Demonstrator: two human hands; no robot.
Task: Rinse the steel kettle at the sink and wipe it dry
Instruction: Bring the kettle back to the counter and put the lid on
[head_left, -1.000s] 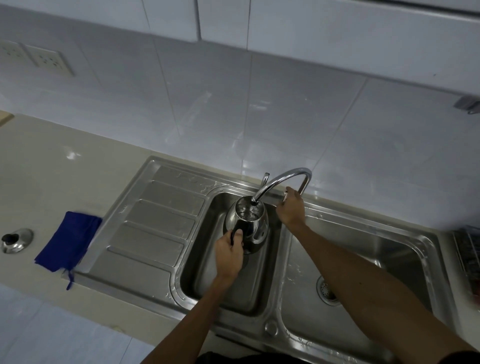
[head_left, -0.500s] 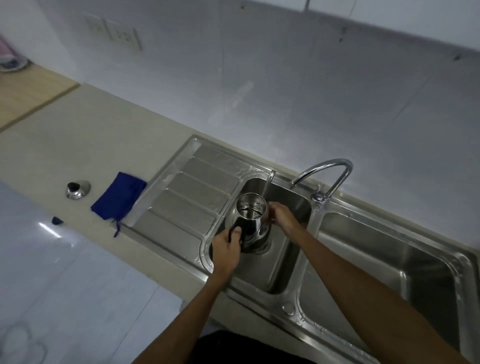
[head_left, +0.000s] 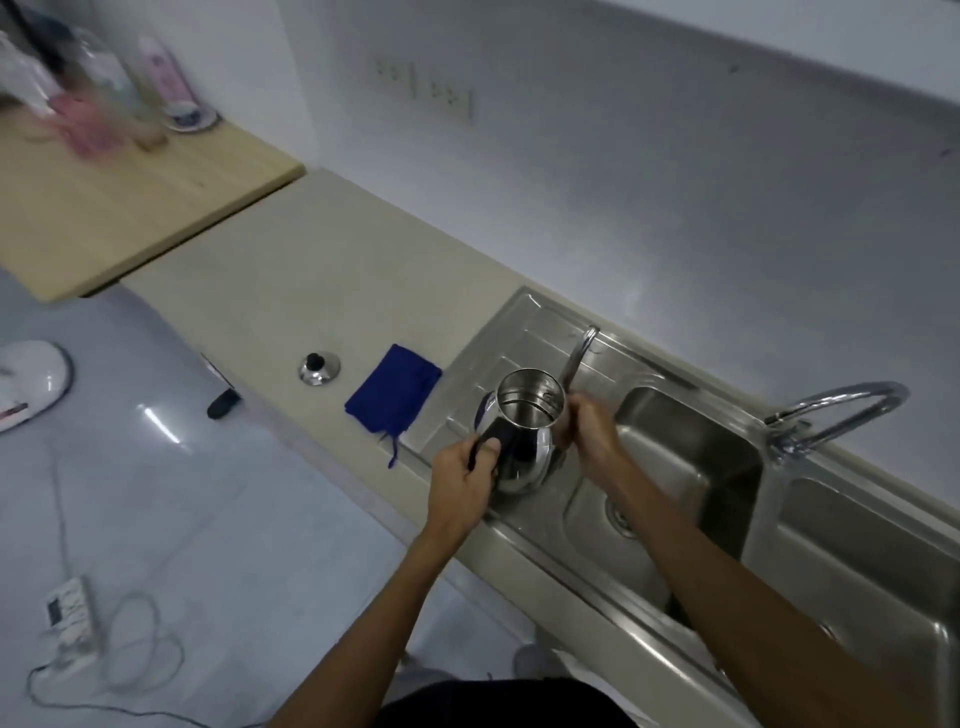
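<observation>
The steel kettle (head_left: 524, 441), lidless with its mouth up, is held over the sink's ribbed drainboard (head_left: 498, 338). My left hand (head_left: 465, 475) grips its dark handle. My right hand (head_left: 589, 434) holds the kettle's right side at the base of the long thin spout (head_left: 582, 351). A folded blue cloth (head_left: 392, 389) lies on the beige counter just left of the drainboard. The kettle's steel lid (head_left: 318, 368) with a black knob rests further left. The curved tap (head_left: 836, 410) stands at the right between the two basins.
The double sink has a left basin (head_left: 675, 467) and a right basin (head_left: 857, 545). A wooden board (head_left: 130, 197) with blurred bottles sits at the far left. A small black object (head_left: 223, 404) lies at the counter edge. Cables and a power strip (head_left: 67, 613) lie on the floor.
The kettle has been carried left out of the left basin to over the drainboard. My right hand left the tap and took the kettle's side. The view has swung left.
</observation>
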